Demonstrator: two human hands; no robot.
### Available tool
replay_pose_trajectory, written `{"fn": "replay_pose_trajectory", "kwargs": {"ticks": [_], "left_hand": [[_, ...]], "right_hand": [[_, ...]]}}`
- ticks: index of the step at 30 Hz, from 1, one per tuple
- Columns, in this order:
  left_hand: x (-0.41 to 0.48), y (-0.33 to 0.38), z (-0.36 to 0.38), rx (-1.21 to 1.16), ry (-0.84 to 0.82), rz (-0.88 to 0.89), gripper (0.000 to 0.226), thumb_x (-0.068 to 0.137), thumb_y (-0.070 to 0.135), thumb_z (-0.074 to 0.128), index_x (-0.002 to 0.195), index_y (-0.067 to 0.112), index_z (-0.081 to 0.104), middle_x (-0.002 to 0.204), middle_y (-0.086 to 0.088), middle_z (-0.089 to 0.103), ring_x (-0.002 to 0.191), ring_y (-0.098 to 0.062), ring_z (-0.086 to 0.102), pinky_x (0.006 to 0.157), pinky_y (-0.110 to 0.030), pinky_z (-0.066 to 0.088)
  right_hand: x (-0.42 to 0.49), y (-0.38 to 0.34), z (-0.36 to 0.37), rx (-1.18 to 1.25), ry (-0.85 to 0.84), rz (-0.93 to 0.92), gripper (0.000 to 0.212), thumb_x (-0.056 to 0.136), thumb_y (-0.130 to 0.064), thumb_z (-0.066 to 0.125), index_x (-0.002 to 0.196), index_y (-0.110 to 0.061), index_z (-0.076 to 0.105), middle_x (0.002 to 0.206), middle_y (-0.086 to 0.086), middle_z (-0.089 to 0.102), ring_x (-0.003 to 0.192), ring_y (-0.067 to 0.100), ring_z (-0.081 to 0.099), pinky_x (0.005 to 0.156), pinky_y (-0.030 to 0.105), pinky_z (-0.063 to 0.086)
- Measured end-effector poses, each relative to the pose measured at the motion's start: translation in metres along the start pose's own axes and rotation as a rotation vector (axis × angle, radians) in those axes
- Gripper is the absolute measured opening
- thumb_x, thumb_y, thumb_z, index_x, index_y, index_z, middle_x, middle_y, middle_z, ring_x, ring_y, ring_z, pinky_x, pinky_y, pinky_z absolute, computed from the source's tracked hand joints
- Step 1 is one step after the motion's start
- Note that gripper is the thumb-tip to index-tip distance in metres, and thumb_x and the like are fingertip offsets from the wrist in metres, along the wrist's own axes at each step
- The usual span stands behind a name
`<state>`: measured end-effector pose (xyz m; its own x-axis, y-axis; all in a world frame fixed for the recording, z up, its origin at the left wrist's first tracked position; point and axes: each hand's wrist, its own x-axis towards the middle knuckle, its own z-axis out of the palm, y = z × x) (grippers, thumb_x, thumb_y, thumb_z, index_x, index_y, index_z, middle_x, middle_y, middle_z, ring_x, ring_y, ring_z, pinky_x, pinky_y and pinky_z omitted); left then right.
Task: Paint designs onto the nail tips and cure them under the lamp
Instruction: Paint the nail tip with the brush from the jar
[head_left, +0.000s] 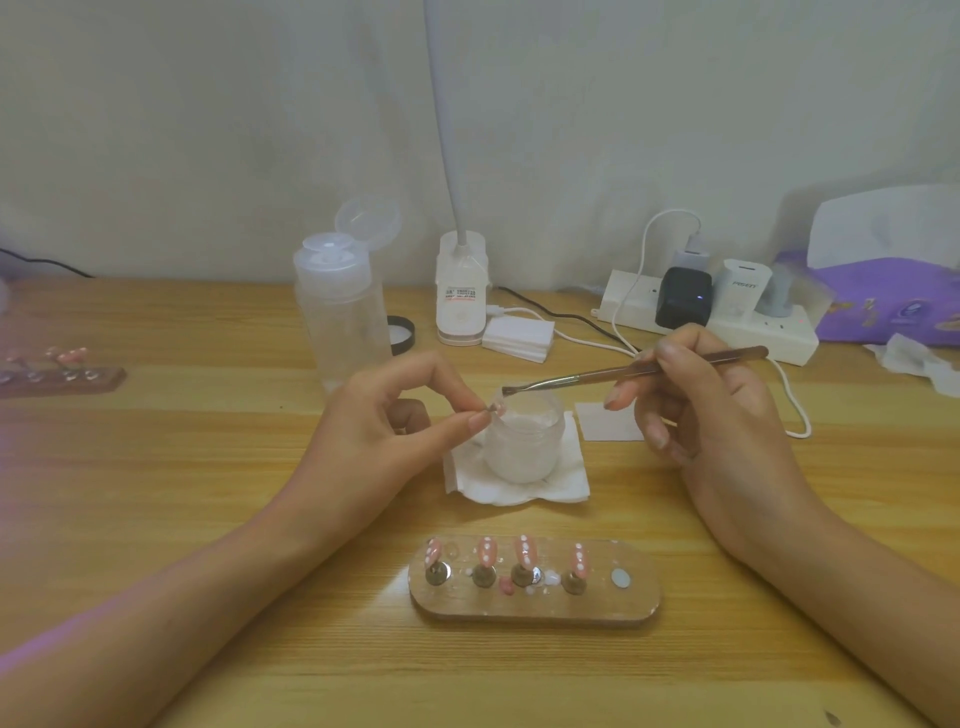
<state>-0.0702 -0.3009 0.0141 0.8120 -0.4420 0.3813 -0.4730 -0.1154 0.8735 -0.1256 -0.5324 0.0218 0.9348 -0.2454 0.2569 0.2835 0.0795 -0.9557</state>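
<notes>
1. Head view, hands: my left hand (384, 421) pinches one small nail tip (496, 409) between thumb and forefinger and holds it up just over the near-left rim of the frosted jar (524, 447). I judge this keeps any drips falling into the jar or onto the tissue (566, 488) under it. My right hand (701, 405) grips the brush (587, 375) like a pen. Its bristles point left and sit right at the tip, though I cannot tell if they touch it.

2. Head view, task things: four pink tips with white dots (524, 551) stand upright on the wooden stand (535, 605), nearest me on the tabletop (208, 467). They are out of the brush's way but within reach. The gooseneck lamp (461, 296) stands at the far edge, probably the one for curing.

3. Head view, surroundings: a clear pump bottle (340, 317) with its cap flipped open stands far left of the jar, on the way from my left hand to the lamp. A white cable (795, 410) loops from the power strip (753, 327) beside my right wrist and could snag it. A second stand (62, 374) sits far left.
</notes>
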Motion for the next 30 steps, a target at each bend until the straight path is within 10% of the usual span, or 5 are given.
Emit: {"fn": "replay_pose_trajectory", "kwargs": {"ticks": [14,23,30], "left_hand": [[-0.0004,0.0010,0.0008,-0.012,0.000,-0.008,0.013,0.078,0.031,0.074,0.076,0.020,0.067,0.085,0.004,0.071,0.044,-0.002,0.038,0.046,-0.009,0.031],[-0.0013,0.0026,0.0022,0.038,0.009,-0.022,0.014,0.084,0.022,0.074,0.079,0.011,0.065,0.053,0.024,0.057,0.038,0.000,0.035,0.042,-0.007,0.027],[-0.0012,0.0045,0.0013,-0.006,0.013,-0.061,0.017,0.073,0.035,0.075,0.074,0.020,0.068,0.078,0.008,0.074,0.041,-0.001,0.036,0.044,-0.008,0.031]], "right_hand": [[-0.0013,0.0002,0.0019,-0.055,-0.004,0.002,0.024,0.099,-0.026,0.052,0.075,-0.022,0.053,0.071,0.008,0.072,0.044,0.009,0.041,0.042,0.022,0.023],[-0.0017,0.0000,0.0016,-0.048,-0.027,-0.039,0.020,0.093,-0.031,0.054,0.079,-0.017,0.052,0.070,0.009,0.071,0.044,0.010,0.039,0.041,0.018,0.029],[-0.0008,0.0011,-0.0007,-0.015,0.022,-0.042,0.029,0.101,-0.021,0.049,0.073,-0.025,0.056,0.068,0.007,0.071,0.044,0.009,0.039,0.042,0.017,0.030]]}}
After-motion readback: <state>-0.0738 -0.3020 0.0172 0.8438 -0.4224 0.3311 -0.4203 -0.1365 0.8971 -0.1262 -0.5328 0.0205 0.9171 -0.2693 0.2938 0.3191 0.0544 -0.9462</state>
